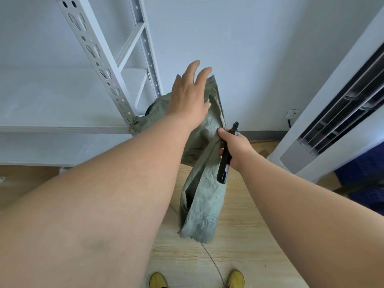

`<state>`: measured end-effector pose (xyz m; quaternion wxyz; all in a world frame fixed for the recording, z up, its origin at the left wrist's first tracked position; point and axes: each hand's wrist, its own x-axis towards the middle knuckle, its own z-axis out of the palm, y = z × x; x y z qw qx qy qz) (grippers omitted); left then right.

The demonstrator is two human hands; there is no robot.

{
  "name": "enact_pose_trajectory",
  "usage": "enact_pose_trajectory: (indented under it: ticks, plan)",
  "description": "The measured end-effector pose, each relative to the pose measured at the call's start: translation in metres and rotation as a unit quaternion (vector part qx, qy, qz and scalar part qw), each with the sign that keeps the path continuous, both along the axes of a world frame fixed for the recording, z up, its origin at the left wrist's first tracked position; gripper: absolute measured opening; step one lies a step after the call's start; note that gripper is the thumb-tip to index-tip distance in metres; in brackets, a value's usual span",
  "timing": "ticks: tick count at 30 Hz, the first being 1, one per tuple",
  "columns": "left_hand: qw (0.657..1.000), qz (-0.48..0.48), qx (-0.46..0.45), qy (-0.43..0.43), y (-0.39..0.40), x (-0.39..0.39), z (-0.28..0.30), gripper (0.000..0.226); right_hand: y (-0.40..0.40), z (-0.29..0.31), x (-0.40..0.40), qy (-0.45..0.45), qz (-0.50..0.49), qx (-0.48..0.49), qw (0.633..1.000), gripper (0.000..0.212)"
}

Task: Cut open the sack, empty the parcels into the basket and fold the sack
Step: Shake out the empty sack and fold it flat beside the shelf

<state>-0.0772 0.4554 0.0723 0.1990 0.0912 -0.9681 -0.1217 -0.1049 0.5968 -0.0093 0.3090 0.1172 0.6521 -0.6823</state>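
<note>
A grey-green woven sack point(202, 204) hangs limp in front of me, its frayed cut edge near the floor and its upper part lifted against the wall. My left hand point(190, 96) lies on the sack's top with straight, spread fingers. My right hand point(234, 148) grips a black utility knife point(225, 163) and pinches a fold of the sack with thumb and fingers. No parcels or basket are in view.
A white metal shelving rack point(99, 59) stands at the left, with the sack's far corner resting on its shelf edge. A white standing air conditioner point(324, 121) is at the right. Wooden floor point(249, 225) lies below, with my yellow shoes point(159, 280) at the bottom.
</note>
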Motion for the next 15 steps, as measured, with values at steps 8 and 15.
enact_pose_trajectory:
  ticks: [8,15]
  plan:
    - [0.883,0.01,0.354,-0.307,0.027,0.056,-0.112,0.085,0.018,0.027,-0.044,-0.03,-0.085,-0.064,0.994,0.012]
    - [0.89,0.08,0.254,-0.37,0.042,0.059,-0.149,0.033,0.039,0.046,-0.078,0.018,-0.156,0.009,0.988,0.016]
